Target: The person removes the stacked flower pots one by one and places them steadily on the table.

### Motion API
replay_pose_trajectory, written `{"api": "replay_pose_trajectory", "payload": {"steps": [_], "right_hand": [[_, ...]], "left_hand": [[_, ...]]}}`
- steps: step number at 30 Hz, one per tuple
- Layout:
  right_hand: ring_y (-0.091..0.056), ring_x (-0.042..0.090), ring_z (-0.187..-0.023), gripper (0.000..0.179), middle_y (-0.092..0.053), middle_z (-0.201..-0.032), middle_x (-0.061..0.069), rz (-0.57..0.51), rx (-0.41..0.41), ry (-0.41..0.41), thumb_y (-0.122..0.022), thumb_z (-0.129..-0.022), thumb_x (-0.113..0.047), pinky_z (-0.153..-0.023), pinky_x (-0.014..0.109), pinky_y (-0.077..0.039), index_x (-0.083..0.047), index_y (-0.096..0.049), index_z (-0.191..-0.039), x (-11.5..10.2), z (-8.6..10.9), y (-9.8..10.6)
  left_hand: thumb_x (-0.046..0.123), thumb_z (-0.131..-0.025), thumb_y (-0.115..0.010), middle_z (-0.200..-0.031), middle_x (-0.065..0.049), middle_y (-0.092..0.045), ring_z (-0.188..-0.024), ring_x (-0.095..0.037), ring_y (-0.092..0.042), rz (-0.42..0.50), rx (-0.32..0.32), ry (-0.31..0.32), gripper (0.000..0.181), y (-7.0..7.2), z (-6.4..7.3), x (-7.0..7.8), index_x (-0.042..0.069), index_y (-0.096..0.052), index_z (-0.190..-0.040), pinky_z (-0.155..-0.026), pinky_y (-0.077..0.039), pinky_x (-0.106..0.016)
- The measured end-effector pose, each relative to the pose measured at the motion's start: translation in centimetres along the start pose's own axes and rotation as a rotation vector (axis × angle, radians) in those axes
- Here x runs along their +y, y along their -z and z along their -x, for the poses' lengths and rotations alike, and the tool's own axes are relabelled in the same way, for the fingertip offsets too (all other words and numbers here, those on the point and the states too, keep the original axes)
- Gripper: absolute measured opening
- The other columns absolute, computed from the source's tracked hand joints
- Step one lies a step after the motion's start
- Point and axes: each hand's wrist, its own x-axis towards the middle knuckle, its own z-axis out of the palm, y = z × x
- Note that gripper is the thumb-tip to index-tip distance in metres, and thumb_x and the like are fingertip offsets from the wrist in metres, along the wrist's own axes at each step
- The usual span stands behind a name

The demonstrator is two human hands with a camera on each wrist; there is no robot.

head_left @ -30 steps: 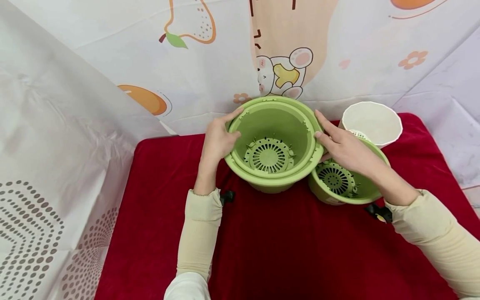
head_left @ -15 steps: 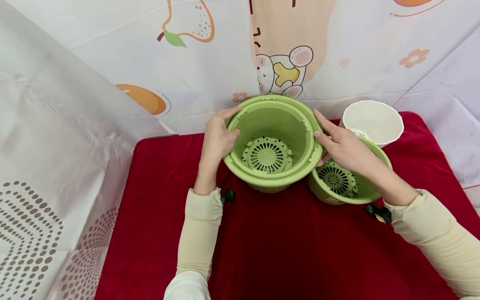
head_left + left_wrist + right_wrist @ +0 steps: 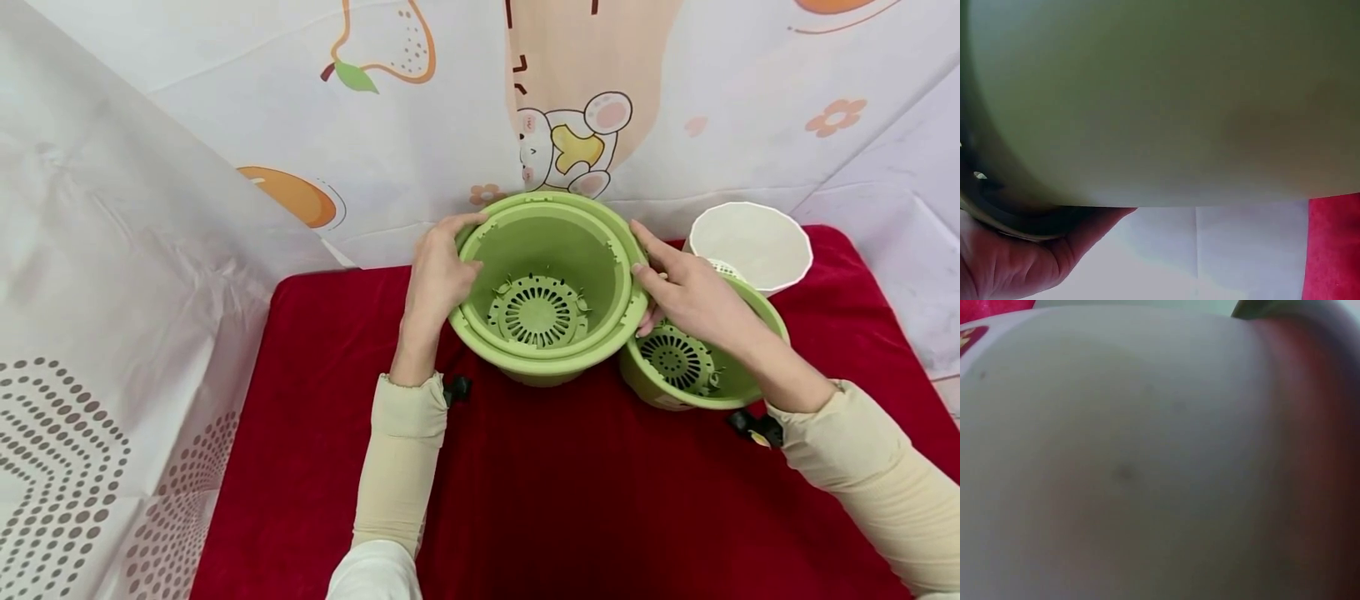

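Both hands hold a wide green plastic flowerpot (image 3: 558, 250) by opposite sides of its rim, in the head view. Its double rim faces up, and a slotted round plate lies in its bottom. My left hand (image 3: 442, 271) grips the left rim, thumb over the edge toward the inside. Across from it, my right hand (image 3: 693, 292) grips the right rim with thumb on top and fingers at the outer side. In the left wrist view the pot's smooth outer wall (image 3: 1160, 106) fills most of the picture, with the left hand (image 3: 1019, 262) under its rim. The right wrist view is blurred by a close pale surface.
A second green pot (image 3: 652, 379) with a slotted bottom stands at the right, partly under the right forearm. Behind it is a white faceted pot (image 3: 750, 242). A red cloth (image 3: 570, 492) covers the table, and a printed white curtain (image 3: 427, 150) hangs behind its back edge.
The head view shifts very slightly. Both hands keep their grip on the green flowerpot, which stays in practically the same place.
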Motion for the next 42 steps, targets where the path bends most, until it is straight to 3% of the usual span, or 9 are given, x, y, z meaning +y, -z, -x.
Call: {"api": "replay_pose_trajectory", "payload": {"steps": [6,12,18,21,24,29,33,38,42], "right_hand": [[-0.069,0.024,-0.058,0.060,-0.067,-0.071,0.009,0.011,0.001,-0.002,-0.044,-0.106,-0.027,-0.062,0.027,-0.056,-0.025,-0.017,-0.159,-0.01,0.07,0.01],[-0.069,0.022,-0.057,0.060,-0.067,-0.079,0.010,0.007,0.008,-0.004,-0.044,-0.106,-0.026,-0.061,0.026,-0.056,-0.025,-0.017,-0.159,-0.10,0.15,0.04],[-0.069,0.022,-0.057,0.060,-0.067,-0.079,0.011,-0.008,0.013,0.000,-0.045,-0.106,-0.025,-0.059,0.028,-0.057,-0.023,-0.018,-0.159,-0.16,0.09,-0.12],[-0.069,0.023,-0.056,0.059,-0.068,-0.074,0.009,0.000,0.022,0.006,-0.045,-0.106,-0.025,-0.059,0.027,-0.056,-0.024,-0.019,-0.159,-0.16,0.06,-0.17],[-0.069,0.023,-0.056,0.059,-0.068,-0.072,0.008,0.017,0.032,0.011,-0.044,-0.106,-0.026,-0.061,0.024,-0.056,-0.025,-0.019,-0.159,-0.15,0.03,-0.23],[-0.069,0.023,-0.056,0.059,-0.069,-0.073,0.008,0.036,0.035,0.012,-0.042,-0.106,-0.027,-0.064,0.020,-0.055,-0.026,-0.018,-0.159,-0.15,0.03,-0.29],[-0.069,0.019,-0.055,0.059,-0.069,-0.072,0.007,0.048,0.031,0.010,-0.042,-0.106,-0.027,-0.065,0.018,-0.054,-0.026,-0.017,-0.159,-0.14,0.03,-0.35],[-0.069,0.020,-0.055,0.059,-0.069,-0.072,0.008,0.035,0.025,0.005,-0.041,-0.106,-0.026,-0.065,0.020,-0.055,-0.026,-0.017,-0.159,-0.14,-0.03,-0.38],[-0.069,0.021,-0.055,0.059,-0.069,-0.074,0.008,0.037,0.031,0.005,-0.042,-0.106,-0.026,-0.063,0.022,-0.055,-0.026,-0.017,-0.159,-0.22,0.00,-0.33]], "left_hand": [[-0.015,-0.076,-0.067,-0.138,-0.007,-0.057,-0.105,-0.024,-0.060,0.020,0.020,-0.013,0.070,-0.14,-0.02,-0.10,0.024,-0.064,-0.134,-0.066,-0.056,-0.027],[-0.016,-0.073,-0.067,-0.145,-0.002,-0.051,-0.131,-0.027,-0.047,-0.037,0.057,-0.133,0.065,-0.16,-0.17,-0.05,0.015,-0.066,-0.131,-0.091,-0.049,-0.033],[-0.016,-0.072,-0.066,-0.140,-0.002,-0.053,-0.126,-0.026,-0.050,-0.075,0.061,-0.193,0.064,0.00,-0.24,-0.26,0.012,-0.066,-0.130,-0.094,-0.046,-0.034],[-0.016,-0.073,-0.066,-0.142,-0.002,-0.050,-0.129,-0.026,-0.047,-0.062,0.038,-0.188,0.065,0.06,-0.29,-0.36,0.012,-0.065,-0.132,-0.096,-0.045,-0.034],[-0.016,-0.074,-0.066,-0.146,-0.002,-0.048,-0.132,-0.026,-0.045,-0.037,0.007,-0.144,0.067,0.04,-0.33,-0.40,0.014,-0.064,-0.134,-0.097,-0.046,-0.034],[-0.014,-0.077,-0.071,-0.139,-0.007,-0.055,-0.122,-0.027,-0.054,-0.022,-0.038,-0.078,0.070,-0.18,-0.34,-0.41,0.020,-0.058,-0.137,-0.091,-0.052,-0.036],[-0.014,-0.076,-0.074,-0.131,-0.009,-0.062,-0.115,-0.027,-0.059,-0.037,-0.034,-0.104,0.070,-0.31,-0.34,-0.58,0.020,-0.057,-0.135,-0.088,-0.053,-0.037],[-0.019,-0.076,-0.067,-0.131,-0.011,-0.061,-0.111,-0.028,-0.060,0.009,-0.028,-0.104,0.070,-0.27,-0.26,-0.77,0.019,-0.057,-0.134,-0.080,-0.056,-0.034],[-0.019,-0.076,-0.065,-0.129,-0.012,-0.062,-0.109,-0.026,-0.061,0.030,-0.021,-0.110,0.069,-0.21,-0.29,-0.78,0.019,-0.059,-0.134,-0.082,-0.055,-0.033]]}}
